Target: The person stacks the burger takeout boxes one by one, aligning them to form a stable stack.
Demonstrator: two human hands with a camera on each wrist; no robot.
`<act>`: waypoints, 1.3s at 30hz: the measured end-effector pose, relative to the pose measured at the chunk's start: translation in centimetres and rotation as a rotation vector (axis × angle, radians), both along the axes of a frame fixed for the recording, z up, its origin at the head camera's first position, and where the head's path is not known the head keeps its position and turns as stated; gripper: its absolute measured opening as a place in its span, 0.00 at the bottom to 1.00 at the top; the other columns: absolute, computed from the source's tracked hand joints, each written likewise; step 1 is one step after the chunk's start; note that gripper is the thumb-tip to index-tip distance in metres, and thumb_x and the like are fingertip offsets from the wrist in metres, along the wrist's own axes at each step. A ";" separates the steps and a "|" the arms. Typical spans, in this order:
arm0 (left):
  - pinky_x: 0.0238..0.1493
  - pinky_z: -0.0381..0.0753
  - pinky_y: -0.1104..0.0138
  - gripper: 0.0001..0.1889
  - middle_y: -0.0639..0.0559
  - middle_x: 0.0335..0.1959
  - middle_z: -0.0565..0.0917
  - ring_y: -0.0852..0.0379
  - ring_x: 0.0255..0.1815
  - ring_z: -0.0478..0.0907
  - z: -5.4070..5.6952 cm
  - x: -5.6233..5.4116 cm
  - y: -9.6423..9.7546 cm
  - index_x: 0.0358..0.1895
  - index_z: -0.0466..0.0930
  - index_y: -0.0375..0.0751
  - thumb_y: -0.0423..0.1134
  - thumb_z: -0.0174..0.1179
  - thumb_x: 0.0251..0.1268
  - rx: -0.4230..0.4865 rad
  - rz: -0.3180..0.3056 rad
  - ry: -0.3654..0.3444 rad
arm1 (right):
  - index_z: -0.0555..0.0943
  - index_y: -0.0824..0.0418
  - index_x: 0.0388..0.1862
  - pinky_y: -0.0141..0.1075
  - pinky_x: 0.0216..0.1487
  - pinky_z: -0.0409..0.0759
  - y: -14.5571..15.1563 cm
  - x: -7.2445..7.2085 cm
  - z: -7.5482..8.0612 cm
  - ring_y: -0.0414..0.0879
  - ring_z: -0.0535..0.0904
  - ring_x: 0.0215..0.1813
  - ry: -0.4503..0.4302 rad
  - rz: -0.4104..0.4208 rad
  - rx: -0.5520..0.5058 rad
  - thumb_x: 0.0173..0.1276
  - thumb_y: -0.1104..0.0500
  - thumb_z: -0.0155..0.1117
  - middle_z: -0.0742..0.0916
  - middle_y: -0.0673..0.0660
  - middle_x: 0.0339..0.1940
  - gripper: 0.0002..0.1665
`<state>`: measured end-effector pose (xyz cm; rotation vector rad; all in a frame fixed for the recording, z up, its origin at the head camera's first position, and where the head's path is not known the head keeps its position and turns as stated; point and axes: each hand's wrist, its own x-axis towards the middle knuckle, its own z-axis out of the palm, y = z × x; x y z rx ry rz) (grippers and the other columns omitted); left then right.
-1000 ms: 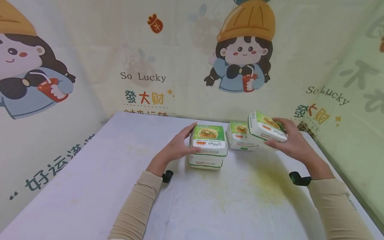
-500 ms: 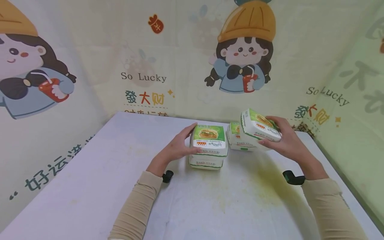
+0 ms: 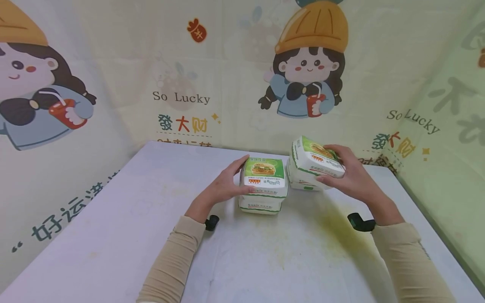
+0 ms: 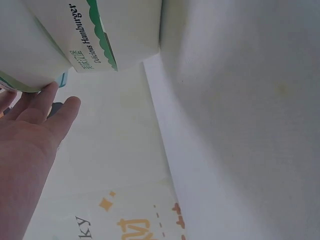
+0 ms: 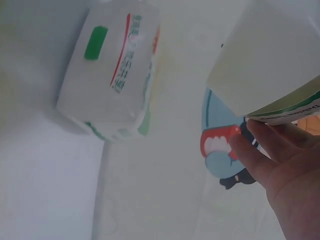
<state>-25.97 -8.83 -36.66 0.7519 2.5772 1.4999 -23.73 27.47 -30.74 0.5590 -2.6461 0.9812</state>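
- Left hand (image 3: pixel 223 185), at 9 o'clock of the upper hamburger carton (image 3: pixel 264 173), grasps it between thumb and fingers.
- Lower hamburger carton (image 3: pixel 260 207) rests on the white table (image 3: pixel 113 235), beneath that one.
- Rear hamburger carton (image 5: pixel 110 75) sits on the table at the lower carton's 2 o'clock.
- Tilted hamburger carton (image 3: pixel 313 159) is held above the rear one, left side higher.
- Right hand (image 3: pixel 350 174), at the tilted carton's 4 o'clock, grasps it.

Head view: tilted carton (image 3: pixel 318 158) hides most of rear carton (image 3: pixel 301 184); left cartoon (image 3: pixel 30 101) cropped
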 end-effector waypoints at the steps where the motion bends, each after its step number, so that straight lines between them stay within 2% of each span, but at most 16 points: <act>1: 0.78 0.58 0.49 0.54 0.54 0.80 0.53 0.49 0.80 0.54 0.0 0.0 0.0 0.80 0.46 0.56 0.52 0.72 0.54 0.000 -0.002 0.000 | 0.62 0.49 0.74 0.30 0.45 0.71 -0.2 0.0 0.0 0.54 0.70 0.56 0.003 0.002 0.002 0.57 0.52 0.77 0.68 0.56 0.69 0.49; 7: 0.78 0.59 0.49 0.54 0.53 0.80 0.53 0.49 0.80 0.54 0.1 0.0 0.1 0.81 0.45 0.56 0.52 0.72 0.54 0.003 -0.008 0.005 | 0.62 0.47 0.74 0.29 0.46 0.72 -1.3 0.0 0.4 0.55 0.71 0.57 0.014 0.030 -0.015 0.57 0.52 0.77 0.67 0.55 0.71 0.49; 17: 0.79 0.57 0.50 0.54 0.51 0.81 0.50 0.48 0.80 0.53 0.3 0.1 0.0 0.81 0.43 0.53 0.49 0.70 0.56 0.044 -0.016 0.007 | 0.61 0.48 0.74 0.25 0.44 0.75 -3.8 -0.3 0.8 0.54 0.72 0.56 0.028 0.132 -0.061 0.55 0.55 0.78 0.67 0.54 0.71 0.51; 21: 0.79 0.57 0.51 0.53 0.52 0.81 0.52 0.49 0.80 0.53 0.4 0.1 0.1 0.81 0.44 0.53 0.49 0.70 0.57 0.054 -0.010 0.016 | 0.62 0.46 0.74 0.26 0.44 0.76 -4.5 -0.4 0.7 0.52 0.71 0.56 0.032 0.136 -0.057 0.55 0.54 0.79 0.67 0.52 0.71 0.51; 30: 0.78 0.57 0.55 0.53 0.54 0.80 0.54 0.52 0.80 0.53 0.3 0.0 0.0 0.81 0.46 0.54 0.49 0.71 0.55 0.067 -0.005 0.030 | 0.63 0.47 0.74 0.35 0.50 0.77 -6.2 -0.4 1.0 0.51 0.69 0.62 0.026 0.139 -0.020 0.54 0.49 0.79 0.65 0.52 0.74 0.51; 39: 0.78 0.56 0.50 0.54 0.55 0.79 0.56 0.51 0.80 0.53 0.4 0.1 0.1 0.81 0.47 0.52 0.50 0.72 0.54 0.090 -0.016 0.016 | 0.65 0.47 0.73 0.47 0.55 0.77 -8.1 -0.4 1.4 0.52 0.65 0.68 0.051 0.169 -0.007 0.52 0.49 0.80 0.63 0.53 0.77 0.51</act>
